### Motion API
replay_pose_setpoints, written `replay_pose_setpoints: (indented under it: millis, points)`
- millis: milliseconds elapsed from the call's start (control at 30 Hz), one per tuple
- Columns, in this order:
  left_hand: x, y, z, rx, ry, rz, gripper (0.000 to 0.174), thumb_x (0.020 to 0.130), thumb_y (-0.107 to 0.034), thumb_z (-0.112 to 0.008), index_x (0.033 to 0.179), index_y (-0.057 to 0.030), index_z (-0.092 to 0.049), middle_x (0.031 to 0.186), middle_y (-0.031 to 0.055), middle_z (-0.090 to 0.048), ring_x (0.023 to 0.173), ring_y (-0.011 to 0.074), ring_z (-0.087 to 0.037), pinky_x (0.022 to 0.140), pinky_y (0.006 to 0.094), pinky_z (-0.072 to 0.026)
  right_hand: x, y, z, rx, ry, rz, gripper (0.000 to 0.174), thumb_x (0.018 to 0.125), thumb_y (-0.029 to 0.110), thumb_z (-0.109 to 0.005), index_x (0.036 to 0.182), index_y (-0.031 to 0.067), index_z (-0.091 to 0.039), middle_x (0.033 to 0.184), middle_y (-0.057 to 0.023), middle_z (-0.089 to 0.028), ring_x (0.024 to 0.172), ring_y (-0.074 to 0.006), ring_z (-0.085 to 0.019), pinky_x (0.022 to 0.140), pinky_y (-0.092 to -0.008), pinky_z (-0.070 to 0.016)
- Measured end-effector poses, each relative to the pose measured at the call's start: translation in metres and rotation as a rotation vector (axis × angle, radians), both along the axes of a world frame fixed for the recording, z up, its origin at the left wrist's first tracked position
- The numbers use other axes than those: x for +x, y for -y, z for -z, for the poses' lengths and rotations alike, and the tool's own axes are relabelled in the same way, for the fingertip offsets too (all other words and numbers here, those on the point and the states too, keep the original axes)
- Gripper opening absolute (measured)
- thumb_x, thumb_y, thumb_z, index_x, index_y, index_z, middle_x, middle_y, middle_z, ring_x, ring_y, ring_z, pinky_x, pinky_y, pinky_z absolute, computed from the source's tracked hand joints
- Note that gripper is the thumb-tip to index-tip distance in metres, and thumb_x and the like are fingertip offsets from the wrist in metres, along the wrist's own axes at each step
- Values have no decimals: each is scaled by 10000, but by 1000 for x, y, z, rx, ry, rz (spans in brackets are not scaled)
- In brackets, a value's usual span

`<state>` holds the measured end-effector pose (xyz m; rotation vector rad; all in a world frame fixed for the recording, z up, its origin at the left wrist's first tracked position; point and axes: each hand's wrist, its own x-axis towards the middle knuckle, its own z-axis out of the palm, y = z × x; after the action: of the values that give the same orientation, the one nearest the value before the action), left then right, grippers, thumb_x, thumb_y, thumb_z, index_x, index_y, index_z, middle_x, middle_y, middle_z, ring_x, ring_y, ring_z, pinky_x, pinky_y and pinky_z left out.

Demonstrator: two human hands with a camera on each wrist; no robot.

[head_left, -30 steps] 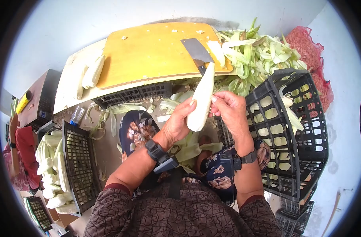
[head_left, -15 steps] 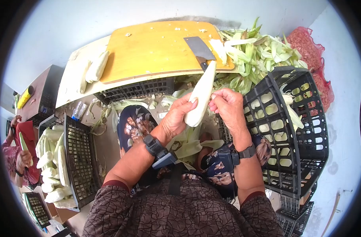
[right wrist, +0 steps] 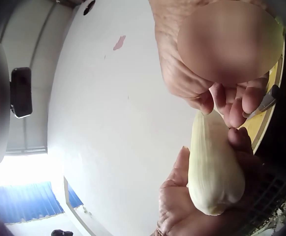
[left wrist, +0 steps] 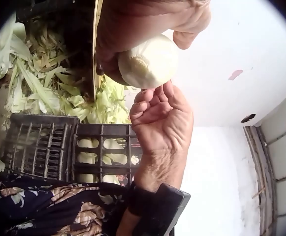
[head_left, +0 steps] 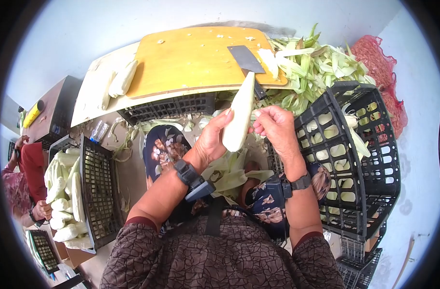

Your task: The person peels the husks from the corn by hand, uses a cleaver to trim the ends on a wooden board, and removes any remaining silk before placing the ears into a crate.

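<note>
Corn ear (head_left: 240, 115): 1 held, pale, narrow end up; on the wearer's side of the yellow board (head_left: 191, 58), tip overlapping its near edge in head view.
Left hand (head_left: 213, 138): wrapped round the ear's lower half, thumb along it, opened only as wide as the ear.
Right hand (head_left: 276, 126): near side of board, just beside the ear; fingers curled, thumb and index tips close together. Can't tell if they pinch anything.
Left wrist view: shows the ear's blunt end face-on plus the right palm; head view gives neither.
Right wrist view: only one with the blue panel (right wrist: 25, 202) by a bright opening.
Head view only: second person (head_left: 25, 178), left of board; red mesh sacking (head_left: 371, 58), right of it.
Cleaver (head_left: 248, 60): 1, flat on board's right part.
Loose ears (head_left: 123, 80): 2, just beside board's left edge.
Black crates: 3 large near board: one under it (head_left: 169, 108), one left with piled ears (head_left: 98, 192), one right, tilted (head_left: 347, 87). Piled ears overlap, no firm count.
Husk heap (head_left: 321, 70): 1, against board's right end; leaves too tangled to count.
</note>
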<state>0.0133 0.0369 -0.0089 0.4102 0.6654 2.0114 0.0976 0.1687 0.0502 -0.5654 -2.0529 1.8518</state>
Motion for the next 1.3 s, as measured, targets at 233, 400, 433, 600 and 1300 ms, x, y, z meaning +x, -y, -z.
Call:
replay_pose_setpoints:
  millis: [233,400,433,600,1300]
  points:
    - [-1,-2,5,-40,106,46,529,890,-422,-400,1178,19,-449,1041,187,-567,925,279,-578,813,350,-463,-2,3,5,-5,42,-40,124,828,57,-564,783,-58,-578,599,-37,-559,512,-82,-539,464,-196,-435]
    - [-2,-3,9,-49,142,53,514,888,-399,-421,1174,28,-447,1046,185,-564,919,283,-580,826,348,-459,-5,3,14,30,19,-47,110,824,23,-544,753,-52,-583,599,-39,-559,505,-86,-540,454,-198,-435]
    - [-1,-3,8,-49,129,24,506,880,-384,-446,1170,30,-448,1044,180,-564,915,277,-580,830,348,-459,-5,3,16,29,19,-47,110,824,23,-544,753,-52,-583,599,-39,-559,505,-86,-540,454,-198,-435]
    - [0,-2,6,-33,97,20,486,851,-344,-519,1164,22,-452,1034,156,-568,897,257,-584,832,339,-462,-4,4,18,90,5,-51,123,817,15,-539,726,-56,-584,585,-53,-576,514,-94,-559,463,-212,-440]
    - [3,1,10,-62,-87,89,508,827,-283,-568,1214,2,-405,1047,156,-560,898,224,-584,816,334,-474,-9,-15,26,43,-204,55,255,859,182,-556,965,-48,-587,786,-66,-617,679,-83,-536,632,-226,-444]
